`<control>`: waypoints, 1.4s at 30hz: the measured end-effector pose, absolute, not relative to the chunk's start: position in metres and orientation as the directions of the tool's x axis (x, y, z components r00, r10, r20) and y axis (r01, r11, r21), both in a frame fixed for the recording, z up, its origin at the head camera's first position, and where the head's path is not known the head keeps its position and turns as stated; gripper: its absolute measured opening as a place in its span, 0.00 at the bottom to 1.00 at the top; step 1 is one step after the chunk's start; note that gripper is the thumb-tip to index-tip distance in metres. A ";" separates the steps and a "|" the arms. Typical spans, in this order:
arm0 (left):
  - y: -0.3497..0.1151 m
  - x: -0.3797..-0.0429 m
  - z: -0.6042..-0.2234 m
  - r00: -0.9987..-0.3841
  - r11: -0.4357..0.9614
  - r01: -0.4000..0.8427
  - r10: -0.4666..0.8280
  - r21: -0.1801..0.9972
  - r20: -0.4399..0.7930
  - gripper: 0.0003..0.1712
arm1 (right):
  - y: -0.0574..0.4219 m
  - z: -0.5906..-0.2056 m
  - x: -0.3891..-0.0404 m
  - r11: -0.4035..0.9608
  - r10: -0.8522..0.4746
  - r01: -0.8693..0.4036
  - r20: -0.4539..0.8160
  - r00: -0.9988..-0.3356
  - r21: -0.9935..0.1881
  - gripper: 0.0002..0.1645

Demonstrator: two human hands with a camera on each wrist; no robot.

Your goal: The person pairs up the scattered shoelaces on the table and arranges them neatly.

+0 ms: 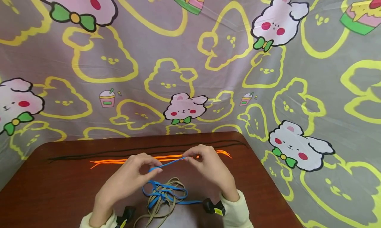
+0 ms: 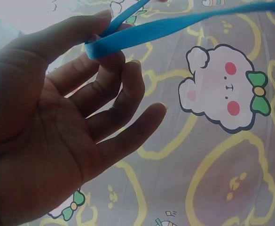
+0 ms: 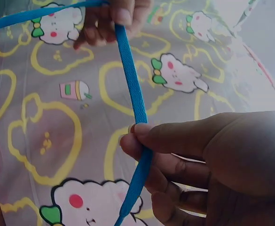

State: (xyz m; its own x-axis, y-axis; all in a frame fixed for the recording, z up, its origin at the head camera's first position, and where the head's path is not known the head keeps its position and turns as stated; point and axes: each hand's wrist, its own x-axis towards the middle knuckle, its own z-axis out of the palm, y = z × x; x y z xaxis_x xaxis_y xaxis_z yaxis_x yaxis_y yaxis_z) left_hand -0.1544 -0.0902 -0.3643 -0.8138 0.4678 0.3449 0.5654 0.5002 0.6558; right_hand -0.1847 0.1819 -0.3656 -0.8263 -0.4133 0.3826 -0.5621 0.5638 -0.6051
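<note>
Nearest the person, a tan lace (image 1: 154,216) lies looped on the table (image 1: 44,188), tangled with the slack of a blue lace (image 3: 131,75). Above this pile, the left hand (image 1: 128,175) and right hand (image 1: 209,165) each pinch the blue lace between thumb and finger, a straight length spanning them. Beyond lie orange laces (image 1: 169,156), black laces (image 1: 63,157), then a patterned curtain (image 1: 140,56).

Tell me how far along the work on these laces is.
Apparently done: the black laces and orange laces lie stretched out across the far part of the table. In hand: the left hand and right hand pinch the blue lace, a stretch of it running between them. Probably left: separating and straightening the rest, since blue loops lie tangled with the tan lace.
</note>
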 end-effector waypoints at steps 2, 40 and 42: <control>-0.091 -0.154 -0.364 -0.821 0.505 0.554 0.466 0.662 0.331 0.02 | 0.186 -0.366 -0.186 0.581 -0.395 -0.547 0.378 -0.837 -0.603 0.06; -0.109 -0.152 -0.359 -0.859 0.599 0.502 0.265 0.624 0.438 0.06 | 0.255 -0.365 -0.205 0.702 -0.015 -0.264 0.357 -0.934 -0.661 0.04; -0.110 -0.152 -0.359 -0.843 0.595 0.522 0.247 0.612 0.479 0.07 | 0.257 -0.365 -0.206 0.702 0.005 -0.253 0.360 -0.933 -0.666 0.03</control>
State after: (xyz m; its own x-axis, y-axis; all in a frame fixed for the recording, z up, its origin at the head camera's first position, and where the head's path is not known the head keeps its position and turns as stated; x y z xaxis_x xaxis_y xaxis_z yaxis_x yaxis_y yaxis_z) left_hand -0.1522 -0.1102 -0.3587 -0.8426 0.2471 0.4786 0.5218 0.5945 0.6118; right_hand -0.2056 0.2570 -0.3649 -0.9331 0.0051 0.3597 -0.2527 0.7022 -0.6656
